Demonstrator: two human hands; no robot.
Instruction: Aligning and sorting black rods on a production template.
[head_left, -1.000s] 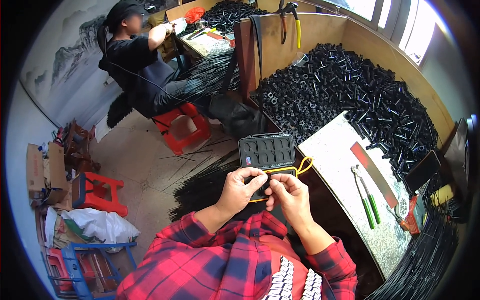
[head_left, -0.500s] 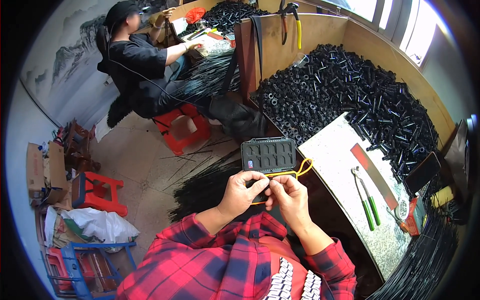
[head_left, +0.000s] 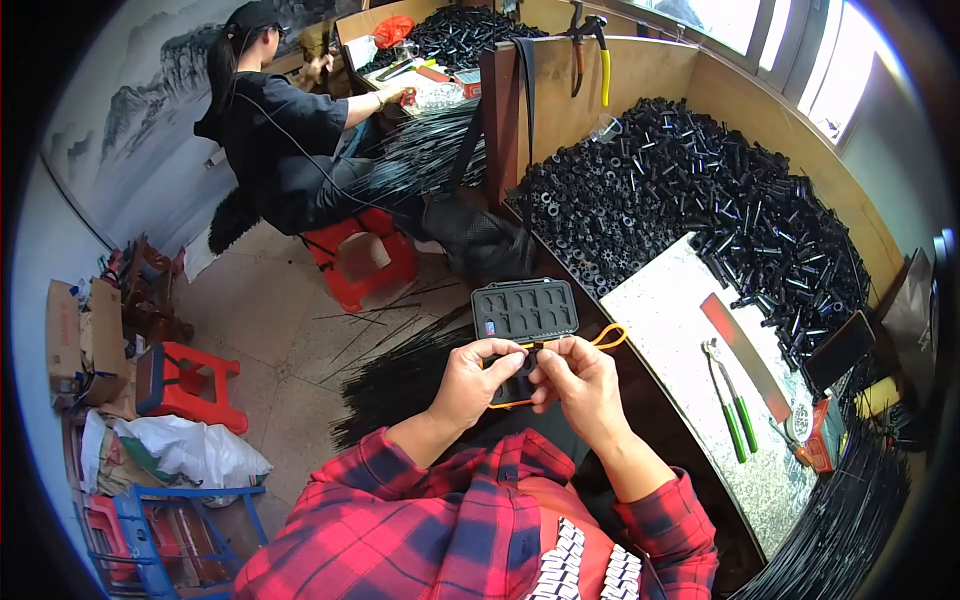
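Observation:
A black memory card case (head_left: 525,310) lies open in front of my chest, its lid tilted up on the far side. Slots in two rows line the lid, and a small blue-and-white card sits in one at the lower left. An orange cord (head_left: 610,337) loops out from the case's right side. Over the near half, my left hand (head_left: 465,385) and my right hand (head_left: 582,385) meet with thumbs and fingers pinched. Something small and dark shows at their fingertips, too small to make out. My hands hide much of the near half.
On the right, a worktop (head_left: 660,300) carries green-handled pliers (head_left: 735,405), a red-and-grey strip (head_left: 745,355), a phone (head_left: 840,348) and heaped black parts (head_left: 740,200). Black rods (head_left: 400,385) lie to the left. A co-worker (head_left: 285,130) sits at the far left by a red stool (head_left: 365,265).
My hands have shifted slightly and the case's near half shows more between them. The lid sits a little farther left. The co-worker's head has turned away and one hand has lowered.

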